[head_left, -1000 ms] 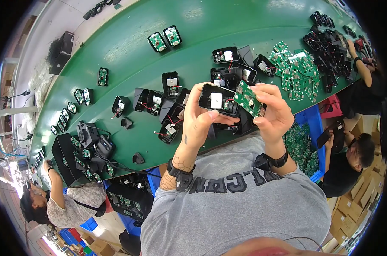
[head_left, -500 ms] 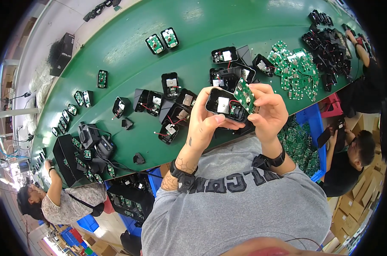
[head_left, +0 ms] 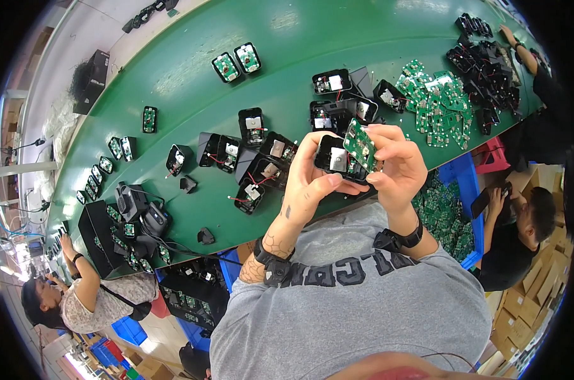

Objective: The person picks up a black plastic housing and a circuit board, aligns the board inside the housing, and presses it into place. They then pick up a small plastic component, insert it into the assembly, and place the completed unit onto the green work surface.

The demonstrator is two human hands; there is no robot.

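My left hand point(head_left: 306, 180) is closed around a black plastic housing point(head_left: 328, 150), its open side up. Inside the housing sits a silvery metal block. Between the fingers and thumb of my right hand point(head_left: 398, 164) is a green circuit board point(head_left: 359, 145), tilted over the right part of the housing and hiding what lies under it. To the left and behind my hands, several black housings point(head_left: 252, 126) with metal blocks and red-and-white wires rest on the green table point(head_left: 192, 76).
Loose green circuit boards point(head_left: 436, 107) lie heaped at right, beside a pile of black housings point(head_left: 483, 76). A blue bin point(head_left: 467, 190) of boards stands by my right arm. Two housings with boards fitted point(head_left: 248, 58) sit farther back. Co-workers point(head_left: 78, 297) are at both sides.
The housing has turned slightly and shifted right, and the board now covers more of its right part. A co-worker at the left has moved an arm.
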